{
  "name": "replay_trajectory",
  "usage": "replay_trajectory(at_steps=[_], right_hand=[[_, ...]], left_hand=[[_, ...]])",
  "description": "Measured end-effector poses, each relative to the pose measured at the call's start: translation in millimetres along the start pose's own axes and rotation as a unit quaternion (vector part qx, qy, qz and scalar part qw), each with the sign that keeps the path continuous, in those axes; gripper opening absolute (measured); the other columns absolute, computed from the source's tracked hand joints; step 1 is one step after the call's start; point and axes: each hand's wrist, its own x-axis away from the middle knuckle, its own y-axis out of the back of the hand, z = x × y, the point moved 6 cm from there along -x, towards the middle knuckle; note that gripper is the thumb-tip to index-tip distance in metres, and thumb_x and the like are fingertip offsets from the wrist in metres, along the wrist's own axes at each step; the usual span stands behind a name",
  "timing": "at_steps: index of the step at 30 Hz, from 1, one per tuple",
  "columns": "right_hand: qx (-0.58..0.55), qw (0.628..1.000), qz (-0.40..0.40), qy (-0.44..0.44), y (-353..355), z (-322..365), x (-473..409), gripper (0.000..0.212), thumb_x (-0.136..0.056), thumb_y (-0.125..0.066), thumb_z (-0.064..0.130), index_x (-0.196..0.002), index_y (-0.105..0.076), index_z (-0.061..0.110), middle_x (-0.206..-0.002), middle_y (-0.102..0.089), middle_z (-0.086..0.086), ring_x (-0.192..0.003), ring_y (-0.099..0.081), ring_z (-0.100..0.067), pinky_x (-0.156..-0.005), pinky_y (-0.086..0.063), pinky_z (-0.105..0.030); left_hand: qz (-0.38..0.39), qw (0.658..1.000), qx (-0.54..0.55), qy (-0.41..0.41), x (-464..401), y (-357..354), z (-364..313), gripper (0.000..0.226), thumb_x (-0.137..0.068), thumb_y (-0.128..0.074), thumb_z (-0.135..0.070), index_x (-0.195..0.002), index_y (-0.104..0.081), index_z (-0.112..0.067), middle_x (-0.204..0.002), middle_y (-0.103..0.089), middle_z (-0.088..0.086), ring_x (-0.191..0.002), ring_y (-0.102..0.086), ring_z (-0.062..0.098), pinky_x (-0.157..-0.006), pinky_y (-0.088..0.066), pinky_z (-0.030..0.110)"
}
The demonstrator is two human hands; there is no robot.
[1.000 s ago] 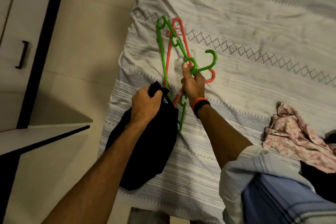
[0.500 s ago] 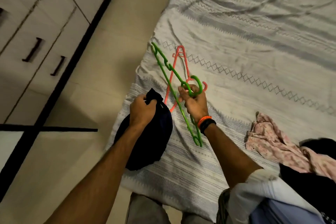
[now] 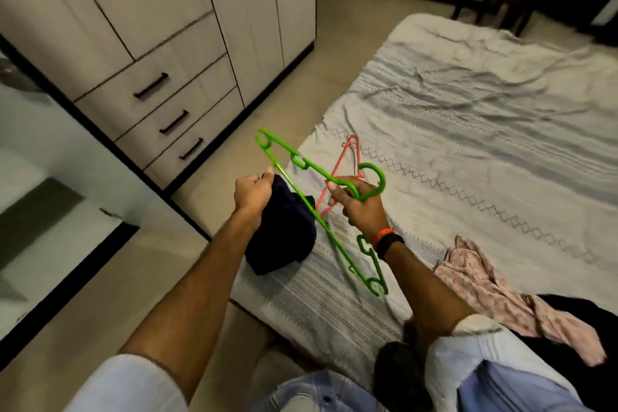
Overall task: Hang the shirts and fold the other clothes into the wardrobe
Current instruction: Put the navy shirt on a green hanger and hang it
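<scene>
The right hand (image 3: 359, 207) has its fingers curled round the neck of a green hanger (image 3: 321, 207), just under the hook, and holds it lifted off the bed (image 3: 485, 150) at a slant, one end up at 11 o'clock and the other down at 5 o'clock. The left hand (image 3: 252, 191) is clenched on a bunched corner of a dark shirt (image 3: 282, 237), which hangs from the fist with its lower part resting on the bed's near corner. The hanger's bar crosses just in front of the shirt, beside the left knuckles.

Two hangers show: the green one, and one red hanger (image 3: 349, 160) lying flat on the bed behind the right hand, at its 12 o'clock, partly hidden by the fingers.

Two wristbands sit on the right wrist, one orange (image 3: 383, 235) and one black (image 3: 391, 244).

At 3 o'clock from the hands, near the bed's right edge, lies one crumpled pink garment (image 3: 485, 294), with a black cloth (image 3: 585, 321) just beside it.

At 10 o'clock stands the wardrobe (image 3: 167, 27), doors shut, with three drawers (image 3: 174, 120), each with one dark handle. The floor (image 3: 301, 84) lies between wardrobe and bed.
</scene>
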Motion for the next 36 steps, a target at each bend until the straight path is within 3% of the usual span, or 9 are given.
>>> replay_trajectory(at_steps=[8,10,13,16,20,23,28,32,36], right_hand=[[0.032,0.999,0.009,0.029,-8.5,38.2,36.3,0.021,-0.092,-0.068,0.018,-0.095,-0.074,-0.002,-0.067,-0.064,-0.011,-0.043,-0.048,0.0,-0.043,-0.034,-0.009],[0.043,0.999,0.0,0.029,-10.6,41.3,37.3,0.02,-0.091,-0.069,0.021,-0.091,-0.075,0.001,-0.067,-0.065,-0.01,-0.044,-0.047,0.0,-0.043,-0.033,-0.011],[0.052,0.998,0.0,0.028,-20.1,46.9,41.5,0.02,-0.091,-0.069,0.022,-0.088,-0.076,0.004,-0.068,-0.066,-0.012,-0.045,-0.047,0.0,-0.042,-0.032,-0.012],[0.062,0.997,0.021,0.031,-33.4,52.7,45.8,0.019,-0.09,-0.068,0.017,-0.086,-0.075,0.0,-0.068,-0.066,-0.014,-0.044,-0.047,0.001,-0.043,-0.032,-0.009],[0.111,0.991,0.058,0.037,-51.3,55.5,44.5,0.017,-0.089,-0.069,0.015,-0.083,-0.075,-0.001,-0.067,-0.068,-0.015,-0.048,-0.053,0.001,-0.048,-0.036,-0.006],[0.123,0.99,0.062,0.037,-60.6,57.5,40.9,0.018,-0.088,-0.071,0.015,-0.087,-0.076,-0.002,-0.067,-0.068,-0.014,-0.051,-0.056,0.002,-0.051,-0.039,-0.006],[0.185,0.98,0.076,0.024,-75.7,58.4,29.5,0.013,-0.083,-0.076,0.028,-0.074,-0.077,0.019,-0.068,-0.073,-0.001,-0.064,-0.06,0.001,-0.067,-0.042,-0.017],[0.219,0.972,0.08,0.029,-88.2,60.8,20.6,0.014,-0.083,-0.075,0.035,-0.074,-0.077,0.025,-0.07,-0.074,0.004,-0.079,-0.069,-0.013,-0.081,-0.052,-0.033],[0.263,0.962,0.062,0.042,-99.3,66.3,16.4,0.02,-0.08,-0.075,0.04,-0.079,-0.076,0.02,-0.07,-0.074,0.005,-0.061,-0.062,0.004,-0.06,-0.044,-0.018]], left_hand=[[-0.016,0.984,0.178,0.001,7.2,49.1,-18.3,0.01,-0.094,-0.061,-0.016,-0.092,-0.071,-0.013,-0.083,-0.065,0.004,-0.077,-0.059,0.019,-0.071,-0.052,0.028],[-0.029,0.98,0.196,-0.004,3.9,63.4,-27.2,0.018,-0.094,-0.061,-0.016,-0.107,-0.071,-0.008,-0.093,-0.068,0.008,-0.082,-0.061,0.019,-0.079,-0.055,0.032],[-0.044,0.979,0.196,-0.017,-7.4,89.9,-38.7,0.02,-0.093,-0.062,-0.016,-0.109,-0.069,-0.009,-0.103,-0.068,0.01,-0.089,-0.062,0.02,-0.091,-0.056,0.038],[-0.063,0.975,0.211,-0.029,-9.8,114.3,-51.9,0.018,-0.093,-0.061,-0.014,-0.108,-0.07,-0.009,-0.099,-0.067,0.007,-0.087,-0.061,0.02,-0.084,-0.055,0.033],[-0.049,0.986,0.144,-0.076,-10.5,125.8,-67.2,0.022,-0.091,-0.064,-0.018,-0.112,-0.071,-0.013,-0.105,-0.07,0.008,-0.093,-0.065,0.022,-0.081,-0.054,0.03],[-0.002,0.988,-0.003,-0.157,-5.4,121.0,-81.4,0.023,-0.087,-0.068,-0.025,-0.107,-0.074,-0.016,-0.1,-0.073,0.002,-0.096,-0.067,0.021,-0.089,-0.054,0.031],[0.08,0.934,-0.232,-0.261,20.9,98.3,-98.7,0.034,-0.076,-0.066,-0.049,-0.097,-0.075,-0.025,-0.09,-0.074,-0.008,-0.089,-0.068,0.014,-0.088,-0.055,0.032],[0.139,0.899,-0.284,-0.303,43.5,78.7,-110.9,0.02,-0.085,-0.067,-0.042,-0.095,-0.074,-0.026,-0.09,-0.073,-0.004,-0.088,-0.067,0.015,-0.086,-0.056,0.037],[0.203,0.9,-0.228,-0.313,60.4,64.1,-120.1,0.013,-0.083,-0.071,-0.034,-0.09,-0.077,-0.023,-0.084,-0.075,-0.002,-0.088,-0.07,0.02,-0.085,-0.057,0.039]])
